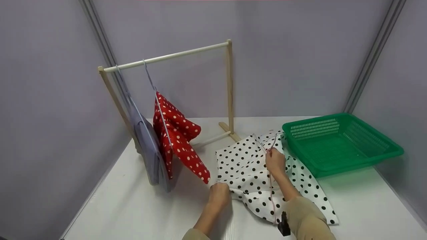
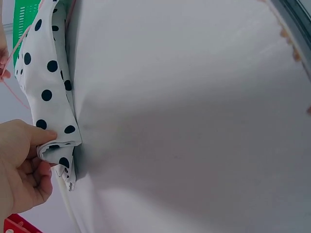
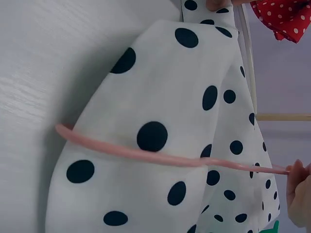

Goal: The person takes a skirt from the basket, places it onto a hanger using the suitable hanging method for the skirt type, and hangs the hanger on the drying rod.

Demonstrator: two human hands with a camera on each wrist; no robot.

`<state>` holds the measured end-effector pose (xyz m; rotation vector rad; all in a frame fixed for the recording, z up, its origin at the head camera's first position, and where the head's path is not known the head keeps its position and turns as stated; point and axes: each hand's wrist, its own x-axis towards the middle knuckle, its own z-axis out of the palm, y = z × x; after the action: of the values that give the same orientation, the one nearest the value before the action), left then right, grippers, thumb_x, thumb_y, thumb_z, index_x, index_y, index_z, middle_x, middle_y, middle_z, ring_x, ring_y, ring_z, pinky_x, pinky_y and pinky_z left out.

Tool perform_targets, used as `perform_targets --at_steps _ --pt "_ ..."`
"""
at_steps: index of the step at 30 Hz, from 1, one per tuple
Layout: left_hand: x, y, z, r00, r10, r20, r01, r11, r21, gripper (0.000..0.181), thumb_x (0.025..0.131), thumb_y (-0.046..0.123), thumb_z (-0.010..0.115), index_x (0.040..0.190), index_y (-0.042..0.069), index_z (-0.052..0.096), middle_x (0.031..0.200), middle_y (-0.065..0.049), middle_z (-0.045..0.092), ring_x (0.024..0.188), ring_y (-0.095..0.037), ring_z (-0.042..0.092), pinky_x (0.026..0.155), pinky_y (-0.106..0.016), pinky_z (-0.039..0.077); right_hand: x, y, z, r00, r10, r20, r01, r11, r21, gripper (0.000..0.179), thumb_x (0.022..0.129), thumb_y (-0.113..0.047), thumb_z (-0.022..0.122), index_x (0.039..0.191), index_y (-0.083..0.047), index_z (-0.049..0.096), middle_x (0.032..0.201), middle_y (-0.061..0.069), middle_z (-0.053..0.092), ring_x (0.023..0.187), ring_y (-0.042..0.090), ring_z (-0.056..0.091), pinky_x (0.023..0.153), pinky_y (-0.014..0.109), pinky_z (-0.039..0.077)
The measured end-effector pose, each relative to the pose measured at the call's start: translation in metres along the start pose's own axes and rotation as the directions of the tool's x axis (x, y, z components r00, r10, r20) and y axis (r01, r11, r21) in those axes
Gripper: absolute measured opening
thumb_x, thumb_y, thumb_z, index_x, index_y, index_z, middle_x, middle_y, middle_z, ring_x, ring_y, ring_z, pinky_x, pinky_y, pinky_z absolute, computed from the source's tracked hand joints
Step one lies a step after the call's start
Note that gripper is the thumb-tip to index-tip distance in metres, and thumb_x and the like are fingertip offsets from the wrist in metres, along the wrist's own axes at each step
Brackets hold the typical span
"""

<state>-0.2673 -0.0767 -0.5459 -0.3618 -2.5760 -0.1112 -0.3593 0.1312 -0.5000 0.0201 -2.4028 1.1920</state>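
A white cloth with black dots (image 1: 247,160) lies spread on the table in the head view. My left hand (image 1: 219,193) pinches its left edge; in the left wrist view, the thumb of that left hand (image 2: 22,162) presses a folded corner against the fingers. Over the cloth, my right hand (image 1: 276,161) grips a thin pink hanger (image 1: 272,196). One long bar of this hanger (image 3: 146,154) crosses the dotted fabric in the right wrist view, running toward the fingers of the right hand (image 3: 299,194).
A wooden rack (image 1: 186,53) stands at the back left. From its rail hang a red cloth with white dots (image 1: 178,140) and a grey cloth (image 1: 146,150), each on a hanger. At the right sits a green basket (image 1: 333,150), its left side close against the dotted cloth.
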Motion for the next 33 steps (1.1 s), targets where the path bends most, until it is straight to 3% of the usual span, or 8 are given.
perform_targets --at_steps 6,12,16,18,21,23,26,33 --pt "0.003 -0.002 0.002 1.0 0.011 -0.004 -0.011 1.0 0.027 0.014 0.063 0.004 0.066 0.053 0.008 0.057 0.052 -0.006 0.054 0.048 -0.02 0.053 0.048 -0.031 0.043 0.005 -0.003 -0.008 0.984 0.095 0.148 -0.101 0.994 0.037 0.02 0.092 -0.008 0.042 0.084 0.002 0.056 0.07 0.011 0.057 0.046 0.015 0.058 0.041 0.02 0.042" --pt "-0.001 -0.002 0.002 0.998 0.002 -0.068 0.007 0.991 0.136 0.012 0.061 0.007 0.069 0.054 0.009 0.06 0.051 -0.004 0.054 0.047 -0.018 0.052 0.045 -0.031 0.041 0.003 -0.006 -0.007 0.972 0.103 0.211 -0.107 0.994 0.011 0.02 0.091 -0.01 0.042 0.087 0.003 0.057 0.068 0.009 0.058 0.044 0.015 0.058 0.04 0.022 0.043" --pt "0.001 0.009 -0.01 0.996 -0.047 0.076 0.033 0.984 0.174 0.01 0.063 0.015 0.071 0.059 0.01 0.063 0.057 -0.004 0.056 0.055 -0.02 0.053 0.053 -0.032 0.042 0.003 -0.004 -0.008 0.974 0.102 0.203 -0.105 0.994 0.003 0.022 0.091 -0.011 0.041 0.09 0.004 0.057 0.066 0.01 0.057 0.043 0.013 0.056 0.04 0.022 0.044" --pt "0.004 0.018 -0.019 0.978 -0.058 0.201 0.025 0.987 0.162 0.013 0.065 0.021 0.072 0.063 0.01 0.065 0.064 -0.005 0.057 0.064 -0.021 0.054 0.06 -0.034 0.042 0.003 -0.003 -0.008 0.975 0.1 0.197 -0.104 0.995 0.008 0.022 0.092 -0.01 0.042 0.091 0.005 0.058 0.066 0.009 0.056 0.044 0.013 0.056 0.04 0.022 0.044" --pt "0.01 0.036 -0.028 0.947 -0.03 0.32 0.013 0.998 0.057 0.017 0.066 0.022 0.071 0.062 0.009 0.06 0.068 -0.005 0.053 0.068 -0.022 0.051 0.064 -0.035 0.041 0.003 -0.003 -0.009 0.976 0.098 0.196 -0.107 0.993 0.039 0.02 0.092 -0.009 0.042 0.09 0.005 0.057 0.066 0.009 0.054 0.047 0.017 0.058 0.042 0.022 0.046" --pt "0.015 0.047 -0.031 0.941 -0.006 0.338 0.033 0.997 -0.072 0.021 0.068 0.017 0.068 0.058 0.009 0.052 0.062 -0.003 0.047 0.06 -0.019 0.046 0.058 -0.032 0.039 0.003 -0.003 -0.01 0.976 0.089 0.2 -0.105 0.992 0.069 0.019 0.092 -0.008 0.043 0.09 0.005 0.057 0.067 0.009 0.054 0.05 0.021 0.06 0.043 0.022 0.046" --pt "0.021 0.061 -0.03 0.941 -0.013 0.338 0.119 0.948 -0.294 0.025 0.073 0.008 0.062 0.054 0.009 0.046 0.054 0.001 0.041 0.048 -0.013 0.036 0.047 -0.027 0.033 0.004 -0.004 -0.011 0.977 0.064 0.203 -0.085 0.992 0.093 0.017 0.091 -0.006 0.044 0.091 0.006 0.057 0.068 0.011 0.055 0.055 0.027 0.063 0.043 0.022 0.046" --pt "0.035 0.085 -0.013 0.913 -0.075 0.402 0.319 0.746 -0.585 0.013 0.081 0.006 0.06 0.071 0.0 0.066 0.064 -0.003 0.059 0.051 -0.008 0.043 0.047 -0.022 0.038 0.008 -0.004 -0.016 0.987 -0.045 0.151 0.055 0.996 -0.064 0.012 0.088 -0.007 0.053 0.089 0.003 0.06 0.073 0.01 0.06 0.054 0.016 0.057 0.048 0.026 0.044"
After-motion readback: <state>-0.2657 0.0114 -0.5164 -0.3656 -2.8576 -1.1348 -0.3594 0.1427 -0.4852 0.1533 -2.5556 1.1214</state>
